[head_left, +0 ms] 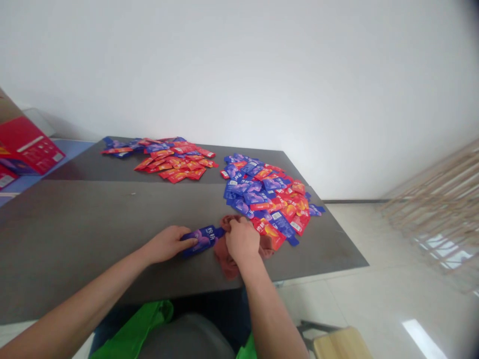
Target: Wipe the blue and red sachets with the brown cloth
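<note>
Near the front edge of the dark table, my left hand [170, 244] pinches the lower end of a blue pouch [204, 239] with a purple fruit print. The pouch lies tilted, its narrow spout end pointing toward my right hand [242, 240]. A crumpled reddish-brown cloth [225, 257] is under and around my right hand, whose fingers are closed on it at the pouch's spout end. Just beyond, a big heap of blue and red pouches [267, 187] spreads over the right side of the table.
A second pile of red and blue pouches [175, 158] lies at the back left of the dark table [75, 234]. Red boxes [28, 144] stand at the far left. A wooden stool [342, 344] is on the floor at the lower right, and wooden slats lean farther right.
</note>
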`<action>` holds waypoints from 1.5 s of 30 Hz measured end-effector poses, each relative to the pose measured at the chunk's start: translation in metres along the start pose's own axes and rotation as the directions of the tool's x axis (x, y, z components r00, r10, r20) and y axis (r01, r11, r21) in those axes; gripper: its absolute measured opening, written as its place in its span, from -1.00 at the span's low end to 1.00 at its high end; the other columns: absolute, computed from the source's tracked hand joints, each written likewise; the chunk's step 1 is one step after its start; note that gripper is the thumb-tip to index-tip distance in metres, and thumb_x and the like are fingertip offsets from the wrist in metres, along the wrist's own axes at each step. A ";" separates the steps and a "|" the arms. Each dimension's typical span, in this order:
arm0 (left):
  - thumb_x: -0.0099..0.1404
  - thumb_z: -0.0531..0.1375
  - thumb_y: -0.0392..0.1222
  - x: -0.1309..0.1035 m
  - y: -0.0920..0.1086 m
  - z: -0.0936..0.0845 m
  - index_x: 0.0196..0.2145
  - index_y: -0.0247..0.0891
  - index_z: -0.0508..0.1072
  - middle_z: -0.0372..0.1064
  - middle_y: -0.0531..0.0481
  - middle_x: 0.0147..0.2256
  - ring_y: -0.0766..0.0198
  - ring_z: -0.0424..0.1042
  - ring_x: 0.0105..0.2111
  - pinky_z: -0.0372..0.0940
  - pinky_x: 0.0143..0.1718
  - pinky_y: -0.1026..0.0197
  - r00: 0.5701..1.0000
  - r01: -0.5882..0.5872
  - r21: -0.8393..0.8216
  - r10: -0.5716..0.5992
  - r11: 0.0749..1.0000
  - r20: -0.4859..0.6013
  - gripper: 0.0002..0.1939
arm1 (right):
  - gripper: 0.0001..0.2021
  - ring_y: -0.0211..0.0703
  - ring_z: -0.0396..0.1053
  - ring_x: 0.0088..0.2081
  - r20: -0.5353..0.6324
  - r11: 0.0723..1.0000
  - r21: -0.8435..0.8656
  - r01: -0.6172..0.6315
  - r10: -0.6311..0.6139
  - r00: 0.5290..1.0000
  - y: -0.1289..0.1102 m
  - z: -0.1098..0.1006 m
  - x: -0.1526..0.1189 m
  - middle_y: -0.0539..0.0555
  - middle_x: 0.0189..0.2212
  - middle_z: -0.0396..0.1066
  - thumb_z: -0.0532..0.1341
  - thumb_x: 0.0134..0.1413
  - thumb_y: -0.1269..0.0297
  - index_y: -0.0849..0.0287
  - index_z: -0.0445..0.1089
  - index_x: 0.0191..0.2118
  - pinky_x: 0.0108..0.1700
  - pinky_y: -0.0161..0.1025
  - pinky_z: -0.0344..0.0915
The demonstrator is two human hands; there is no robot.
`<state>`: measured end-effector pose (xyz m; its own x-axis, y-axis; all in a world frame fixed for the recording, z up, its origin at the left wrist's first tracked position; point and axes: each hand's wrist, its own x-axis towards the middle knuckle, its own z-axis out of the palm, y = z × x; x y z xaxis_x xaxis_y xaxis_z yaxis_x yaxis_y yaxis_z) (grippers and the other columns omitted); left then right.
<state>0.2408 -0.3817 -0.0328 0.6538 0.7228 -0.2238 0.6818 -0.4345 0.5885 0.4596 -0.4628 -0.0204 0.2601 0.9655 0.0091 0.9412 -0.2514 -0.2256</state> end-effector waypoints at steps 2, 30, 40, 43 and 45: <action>0.36 0.04 0.17 -0.004 -0.007 0.006 -0.35 -0.25 0.52 0.47 0.00 -0.42 0.19 0.42 -0.40 0.21 -0.39 0.26 0.999 0.003 -0.077 -0.006 0.997 -0.041 -0.54 | -0.80 0.00 0.31 -0.02 -0.050 1.000 -0.001 -0.016 0.016 0.999 -0.007 -0.008 -0.007 0.18 -0.04 0.35 0.13 0.28 0.24 0.09 0.42 -0.06 -0.17 -0.19 0.28; 0.45 -0.03 0.10 -0.012 -0.006 0.020 -0.38 -0.22 0.47 0.45 -0.03 -0.36 0.18 0.43 -0.32 0.25 -0.27 0.22 0.979 -0.101 0.012 0.102 0.995 -0.174 -0.55 | -0.85 -0.06 0.30 -0.04 -0.051 0.975 0.020 0.219 -0.218 0.975 -0.026 -0.001 0.003 0.10 -0.07 0.38 0.16 0.25 0.25 0.04 0.44 -0.13 -0.14 -0.22 0.27; 0.45 -0.02 0.06 -0.012 -0.003 0.019 -0.47 -0.23 0.40 0.38 0.00 -0.43 0.22 0.39 -0.38 0.21 -0.31 0.24 0.979 -0.093 0.074 0.105 0.993 -0.175 -0.55 | -0.82 -0.05 0.32 -0.07 -0.002 0.994 -0.016 0.109 -0.109 0.994 -0.017 0.002 0.011 0.13 -0.09 0.39 0.13 0.25 0.31 0.08 0.47 -0.14 -0.18 -0.23 0.27; 0.44 -0.01 0.05 -0.012 -0.004 0.020 -0.39 -0.22 0.47 0.44 -0.01 -0.37 0.19 0.43 -0.31 0.24 -0.26 0.24 0.977 -0.104 0.034 0.108 0.994 -0.181 -0.59 | -0.85 -0.06 0.30 -0.05 -0.049 0.969 0.018 0.245 -0.244 0.968 -0.028 0.000 -0.001 0.11 -0.08 0.37 0.16 0.25 0.23 0.03 0.46 -0.13 -0.17 -0.23 0.27; 0.44 0.00 0.03 -0.012 -0.005 0.020 -0.30 -0.20 0.51 0.48 -0.01 -0.29 0.18 0.45 -0.23 0.25 -0.20 0.24 0.976 -0.128 0.003 0.127 0.992 -0.177 -0.63 | -0.87 -0.08 0.30 -0.07 -0.022 0.946 0.052 0.319 -0.318 0.948 -0.034 0.005 -0.009 0.07 -0.11 0.38 0.18 0.24 0.19 0.01 0.46 -0.17 -0.18 -0.25 0.26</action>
<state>0.2362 -0.3988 -0.0490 0.6662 0.7457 -0.0063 0.5935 -0.5251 0.6100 0.4246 -0.4625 -0.0176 -0.0482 0.9936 0.1018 0.9626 0.0734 -0.2608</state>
